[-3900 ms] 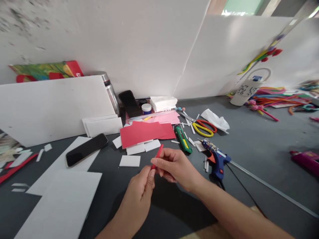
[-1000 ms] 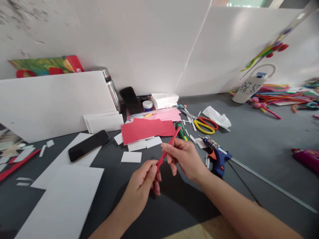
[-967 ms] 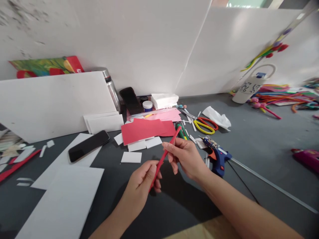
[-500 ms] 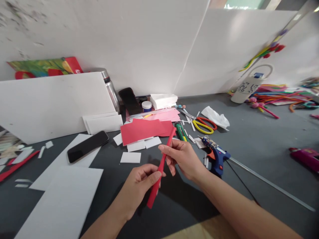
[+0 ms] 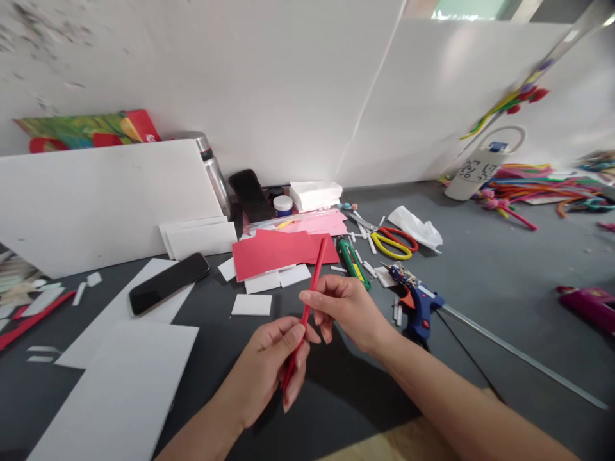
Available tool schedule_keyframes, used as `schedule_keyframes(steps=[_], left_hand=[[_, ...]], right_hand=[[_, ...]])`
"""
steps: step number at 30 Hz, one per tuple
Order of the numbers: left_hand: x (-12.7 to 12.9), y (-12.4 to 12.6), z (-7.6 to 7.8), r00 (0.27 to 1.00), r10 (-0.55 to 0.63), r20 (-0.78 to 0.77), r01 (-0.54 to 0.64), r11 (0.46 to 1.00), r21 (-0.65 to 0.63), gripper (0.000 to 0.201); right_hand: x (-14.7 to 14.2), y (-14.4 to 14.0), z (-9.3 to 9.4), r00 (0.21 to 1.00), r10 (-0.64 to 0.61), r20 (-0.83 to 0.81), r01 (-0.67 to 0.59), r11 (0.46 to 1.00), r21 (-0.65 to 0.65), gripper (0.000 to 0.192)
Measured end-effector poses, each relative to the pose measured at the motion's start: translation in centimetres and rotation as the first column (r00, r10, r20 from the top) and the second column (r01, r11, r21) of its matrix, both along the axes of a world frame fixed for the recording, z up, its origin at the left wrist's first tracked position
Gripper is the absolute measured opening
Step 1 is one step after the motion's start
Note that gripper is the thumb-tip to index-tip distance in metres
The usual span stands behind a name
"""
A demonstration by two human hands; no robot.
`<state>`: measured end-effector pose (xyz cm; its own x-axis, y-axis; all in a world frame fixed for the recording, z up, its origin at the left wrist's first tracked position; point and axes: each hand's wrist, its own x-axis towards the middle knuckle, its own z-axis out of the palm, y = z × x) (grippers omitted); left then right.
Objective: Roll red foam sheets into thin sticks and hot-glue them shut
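Observation:
A narrow red paper strip (image 5: 317,268) slants upward between my two hands, above the dark tabletop. My left hand (image 5: 273,355) pinches its lower part between thumb and fingers. Higher up, my right hand (image 5: 348,310) grips the same strip with thumb and fingertips. The strip looks folded or rolled thin. Behind its upper end lie red paper sheets (image 5: 273,253) on top of small white foam-board pieces (image 5: 252,305). To the right of the sheets is a green utility knife (image 5: 353,262).
Right of my hands lies a blue glue gun (image 5: 423,307) with a long clear glue stick (image 5: 519,355). Scissors (image 5: 391,243) and crumpled tissue (image 5: 416,227) are behind it. On the left are a phone (image 5: 169,283) and white boards (image 5: 120,390). A white bottle (image 5: 475,169) stands back right.
The red strip has turned and narrowed, showing its edge rather than its flat face. My right hand has shifted slightly left and down, and more left fingers show beneath the strip.

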<state>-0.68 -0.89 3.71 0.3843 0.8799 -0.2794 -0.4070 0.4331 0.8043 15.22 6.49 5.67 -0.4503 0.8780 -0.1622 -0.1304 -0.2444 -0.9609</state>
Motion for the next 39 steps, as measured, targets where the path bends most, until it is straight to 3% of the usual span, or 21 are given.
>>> schedule_keyframes(steps=[3, 5, 8, 12, 16, 18, 21, 23, 24, 26, 28, 30, 31, 32, 34, 37, 39], left_hand=[[0.2, -0.2, 0.0, 0.990, 0.007, -0.143, -0.003, 1.000, 0.027, 0.028], [0.3, -0.1, 0.1, 0.989, 0.013, -0.144, -0.008, 0.999, 0.035, 0.029], [0.3, 0.1, 0.6, 0.995, -0.018, 0.094, 0.023, 0.998, -0.058, 0.031], [-0.3, 0.2, 1.3, 0.908, -0.085, 0.411, 0.177, 0.965, -0.191, 0.030], [-0.7, -0.4, 1.4, 0.809, -0.151, 0.569, 0.322, 0.922, -0.214, 0.029], [-0.6, -0.7, 1.3, 0.799, -0.188, 0.572, 0.362, 0.909, -0.207, 0.030], [-0.2, -0.6, 0.9, 0.912, -0.166, 0.374, 0.255, 0.945, -0.203, 0.030], [0.0, -0.4, 0.5, 0.992, -0.095, 0.084, 0.106, 0.985, -0.135, 0.033], [0.1, -0.2, 0.3, 0.995, -0.048, -0.088, 0.043, 0.997, -0.062, 0.035], [0.0, -0.1, -0.1, 0.906, 0.072, -0.417, -0.011, 0.989, 0.146, 0.035], [-0.1, 0.0, -0.3, 0.741, 0.216, -0.636, 0.021, 0.939, 0.342, 0.030], [-0.2, -0.1, -0.2, 0.615, 0.327, -0.718, 0.056, 0.890, 0.453, 0.022], [-0.2, -0.1, -0.1, 0.598, 0.346, -0.723, 0.057, 0.881, 0.469, 0.020], [-0.1, -0.2, 0.1, 0.621, 0.337, -0.708, 0.040, 0.888, 0.458, 0.021], [0.1, -0.2, 0.6, 0.759, 0.216, -0.614, -0.009, 0.947, 0.322, 0.029], [0.2, -0.2, 1.3, 0.971, -0.029, -0.236, 0.020, 0.999, -0.038, 0.038], [-0.2, -0.2, 1.5, 0.994, -0.100, 0.041, 0.106, 0.979, -0.173, 0.035]], right_hand=[[-0.2, -0.3, 0.1, 0.997, -0.058, 0.054, 0.056, 0.997, 0.044, 0.038], [-0.3, -0.5, 0.0, 0.998, -0.044, 0.054, 0.041, 0.997, 0.060, 0.038], [-0.5, -0.7, 0.1, 0.999, 0.048, 0.007, -0.049, 0.998, 0.049, 0.036], [-0.2, -0.3, 0.4, 0.987, 0.157, -0.047, -0.155, 0.987, 0.042, 0.031], [1.1, 0.8, 0.5, 0.954, 0.238, -0.184, -0.235, 0.971, 0.039, 0.028], [1.5, 1.2, 0.6, 0.938, 0.260, -0.230, -0.259, 0.965, 0.034, 0.026], [1.4, 1.3, 0.3, 0.948, 0.209, -0.240, -0.217, 0.976, -0.010, 0.026], [0.9, 1.1, 0.0, 0.971, 0.119, -0.207, -0.130, 0.991, -0.039, 0.029], [0.6, 1.0, -0.2, 0.980, 0.078, -0.185, -0.088, 0.995, -0.047, 0.030], [0.0, 0.6, -0.4, 0.987, 0.015, -0.160, -0.024, 0.998, -0.056, 0.033], [-0.3, 0.3, -0.3, 0.987, -0.033, -0.157, 0.025, 0.998, -0.054, 0.033], [-0.4, 0.0, -0.1, 0.984, -0.062, -0.166, 0.056, 0.997, -0.043, 0.032], [-0.4, 0.0, 0.1, 0.983, -0.061, -0.176, 0.055, 0.998, -0.038, 0.031], [-0.3, -0.1, 0.2, 0.980, -0.051, -0.190, 0.045, 0.998, -0.034, 0.030], [-0.1, 0.0, 0.3, 0.972, -0.007, -0.234, -0.002, 0.999, -0.036, 0.029], [0.3, 0.4, 0.3, 0.955, 0.082, -0.286, -0.103, 0.993, -0.059, 0.027], [0.6, 0.7, 0.2, 0.943, 0.140, -0.301, -0.172, 0.982, -0.082, 0.027]])
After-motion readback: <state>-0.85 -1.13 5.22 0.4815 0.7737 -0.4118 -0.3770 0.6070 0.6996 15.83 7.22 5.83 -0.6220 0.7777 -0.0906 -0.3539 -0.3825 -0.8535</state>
